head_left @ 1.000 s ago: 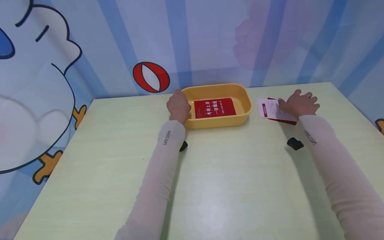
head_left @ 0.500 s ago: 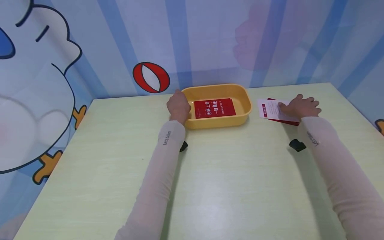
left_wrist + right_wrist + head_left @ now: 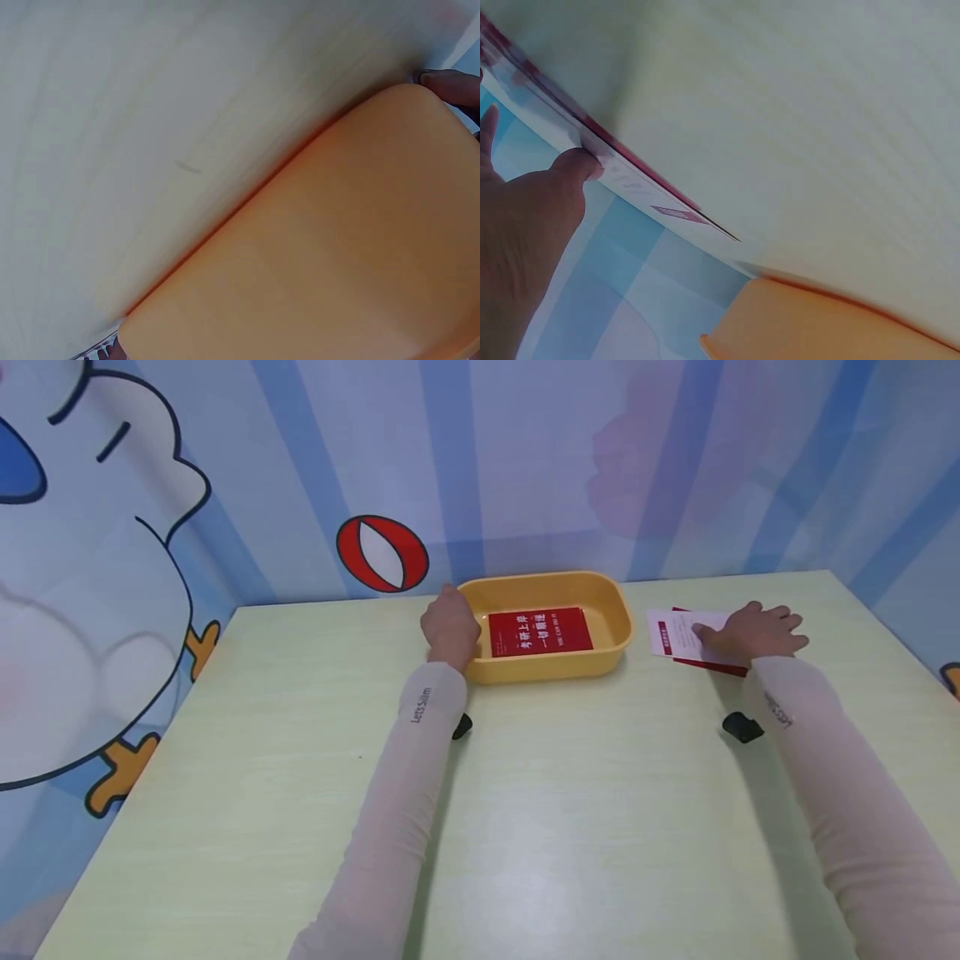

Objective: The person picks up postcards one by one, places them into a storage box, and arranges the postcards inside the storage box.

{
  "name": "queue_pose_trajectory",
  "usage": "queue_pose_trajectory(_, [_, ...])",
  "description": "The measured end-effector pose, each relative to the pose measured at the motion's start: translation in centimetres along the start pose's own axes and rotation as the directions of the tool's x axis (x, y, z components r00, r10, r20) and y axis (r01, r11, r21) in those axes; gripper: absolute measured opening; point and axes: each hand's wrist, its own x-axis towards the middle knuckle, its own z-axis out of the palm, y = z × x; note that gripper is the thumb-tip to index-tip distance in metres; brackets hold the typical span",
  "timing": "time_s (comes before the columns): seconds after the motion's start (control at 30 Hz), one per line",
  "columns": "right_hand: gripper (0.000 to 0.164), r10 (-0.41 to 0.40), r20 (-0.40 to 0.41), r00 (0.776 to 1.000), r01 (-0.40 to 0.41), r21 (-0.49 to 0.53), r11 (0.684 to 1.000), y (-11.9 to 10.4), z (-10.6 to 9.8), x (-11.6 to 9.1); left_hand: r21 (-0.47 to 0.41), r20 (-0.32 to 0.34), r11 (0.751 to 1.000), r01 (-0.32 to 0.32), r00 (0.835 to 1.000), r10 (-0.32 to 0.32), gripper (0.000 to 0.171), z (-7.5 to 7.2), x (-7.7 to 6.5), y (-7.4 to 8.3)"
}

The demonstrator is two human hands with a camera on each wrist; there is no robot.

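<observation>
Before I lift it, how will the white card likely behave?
The white card looks thin, so it is probably light and may bend. Lying askew over a red card, it might slide if the right hand pushes sideways.

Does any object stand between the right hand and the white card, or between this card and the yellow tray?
No visible object does. The right hand touches the white card, and only table shows between that card and the yellow tray.
</observation>
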Motion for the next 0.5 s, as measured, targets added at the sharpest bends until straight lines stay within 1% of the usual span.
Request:
queue_pose_trajectory(0.27, [0.092, -0.069, -0.02, 0.997, 0.068, -0.006, 0.998, 0.03, -0.22, -0.23, 0.013, -0.013, 1.0, 0.001, 1.0, -0.001, 0.046, 0.07, 0.14, -0.08])
queue_pose_trajectory(0.5, [0.09, -0.091, -0.046, 0.995, 0.093, 0.028, 0.995, 0.45, -0.09, -0.07, 0.027, -0.03, 1.0, -0.002, 1.0, 0.003, 0.047, 0.23, 0.0, 0.06])
